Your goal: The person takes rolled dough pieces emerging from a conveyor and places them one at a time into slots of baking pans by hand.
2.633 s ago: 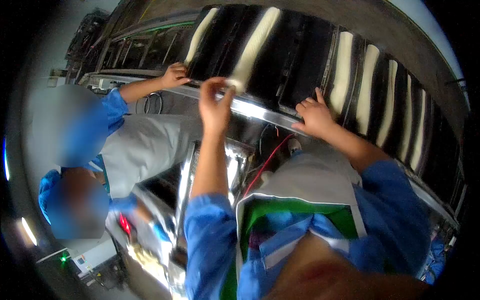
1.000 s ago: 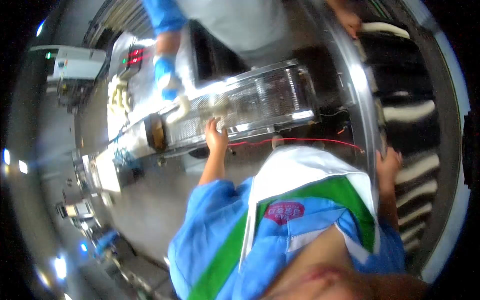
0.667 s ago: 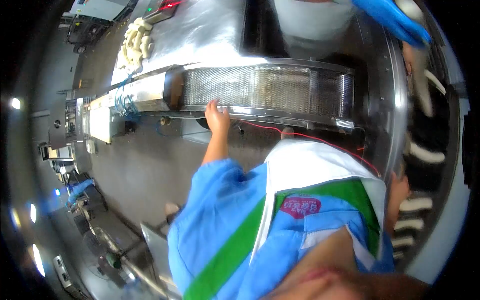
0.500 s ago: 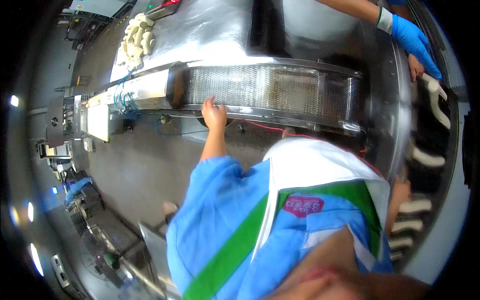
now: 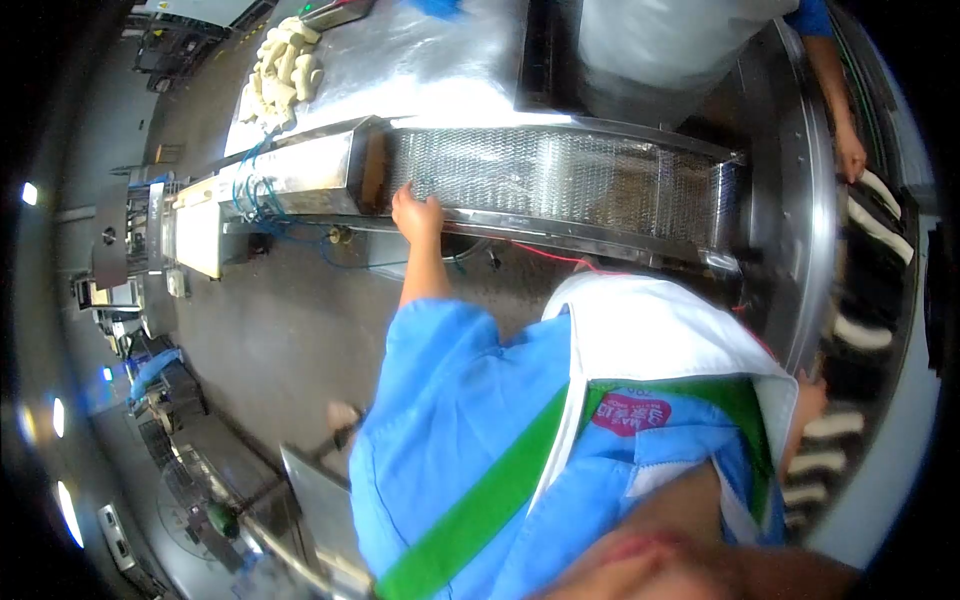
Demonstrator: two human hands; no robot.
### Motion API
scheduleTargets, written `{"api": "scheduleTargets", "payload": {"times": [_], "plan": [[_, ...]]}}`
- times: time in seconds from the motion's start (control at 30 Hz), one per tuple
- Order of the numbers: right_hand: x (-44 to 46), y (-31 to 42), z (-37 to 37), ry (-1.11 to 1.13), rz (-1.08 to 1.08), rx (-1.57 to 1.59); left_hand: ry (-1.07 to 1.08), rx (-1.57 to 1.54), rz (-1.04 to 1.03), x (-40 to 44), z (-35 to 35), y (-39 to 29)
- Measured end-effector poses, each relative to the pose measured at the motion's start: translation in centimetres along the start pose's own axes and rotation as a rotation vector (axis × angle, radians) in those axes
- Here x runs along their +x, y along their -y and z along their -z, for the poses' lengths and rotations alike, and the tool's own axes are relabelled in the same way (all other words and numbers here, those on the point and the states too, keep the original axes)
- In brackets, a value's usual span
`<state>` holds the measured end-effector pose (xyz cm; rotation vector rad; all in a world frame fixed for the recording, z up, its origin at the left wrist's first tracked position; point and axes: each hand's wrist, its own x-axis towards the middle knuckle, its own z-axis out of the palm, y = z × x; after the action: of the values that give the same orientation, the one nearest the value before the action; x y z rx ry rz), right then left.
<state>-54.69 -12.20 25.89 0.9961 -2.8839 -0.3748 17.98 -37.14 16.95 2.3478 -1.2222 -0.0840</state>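
My left hand (image 5: 417,214) is at the near rail of the metal mesh conveyor (image 5: 570,170), beside the end of its steel housing (image 5: 300,172). The thumb stands apart from the fingers, and I see nothing held. On the right, my right hand (image 5: 811,398) shows only partly past the white apron (image 5: 670,320). It lies by the edge of a dark channel with pale, sausage-shaped dough pieces (image 5: 833,425). Its fingers are too small and too hidden to read.
A co-worker's bare hand (image 5: 850,158) touches long dough pieces (image 5: 878,232) in the channel. Across the conveyor, a dough pile (image 5: 280,75) sits on a steel table (image 5: 430,70) beside a scale (image 5: 330,12). Blue tubing (image 5: 255,195) hangs by the housing.
The co-worker's blue-gloved hand has swung from the channel to the top edge over the table. Two dough pieces there now lie side by side. My left hand stays at the rail, fingers less spread.
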Motion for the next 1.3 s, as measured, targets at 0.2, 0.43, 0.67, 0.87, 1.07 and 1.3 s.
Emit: {"api": "scheduleTargets", "payload": {"times": [0.2,0.43,0.67,0.87,1.07,1.3], "plan": [[-0.9,-1.2,-1.9,-0.079,0.026,0.011,0.051,-0.034,0.072,-0.9,-0.1,0.1],[-1.7,-0.7,-1.1,-0.058,0.032,0.095,0.001,0.006,0.028,-0.8,-0.4,0.8],[-1.8,0.4,-0.2,-0.118,0.073,0.096,-0.025,0.072,-0.025,0.1,-0.8,-0.2],[-1.6,0.4,-1.5,-0.222,0.006,0.142,0.135,0.219,-0.087,1.6,0.3,-3.1],[-1.9,1.7,0.7,-0.058,-0.088,0.12,0.377,0.569,-0.334,4.1,-0.5,-5.0],[-1.0,-1.5,-4.8,-0.14,-0.031,0.071,0.329,-1.122,0.24,15.5,1.8,-2.2]]}}
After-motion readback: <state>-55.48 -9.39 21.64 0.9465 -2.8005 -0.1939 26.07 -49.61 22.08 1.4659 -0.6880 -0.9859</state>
